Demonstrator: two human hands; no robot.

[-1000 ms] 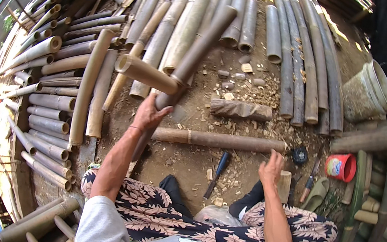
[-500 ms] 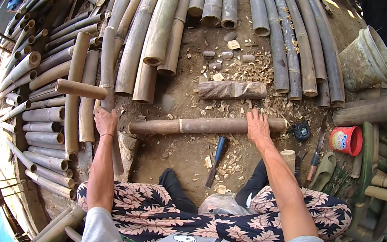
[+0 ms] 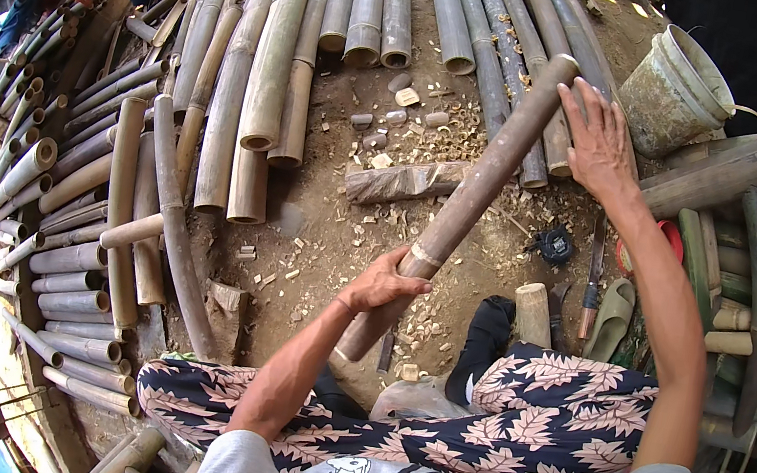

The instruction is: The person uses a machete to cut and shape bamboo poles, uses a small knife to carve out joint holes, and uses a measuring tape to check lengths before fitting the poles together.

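A long brown bamboo pole (image 3: 476,193) slants from near my knees up toward the far right. My left hand (image 3: 383,284) grips its lower part. My right hand (image 3: 599,143) lies with spread fingers against its upper end, touching it without closing around it. The pole's lower end rests on the dirt by my patterned trousers (image 3: 556,428).
Rows of cut bamboo poles (image 3: 279,52) lie across the back and left. A dirty bucket (image 3: 675,85) stands far right beside stacked bamboo (image 3: 753,246). A short log (image 3: 407,182), a knife (image 3: 594,271), a sandal (image 3: 611,318) and wood chips lie on the dirt.
The pole lay flat on the ground before; now it is raised at a slant. My left hand left the short bamboo piece and took the pole's lower part; my right hand moved up.
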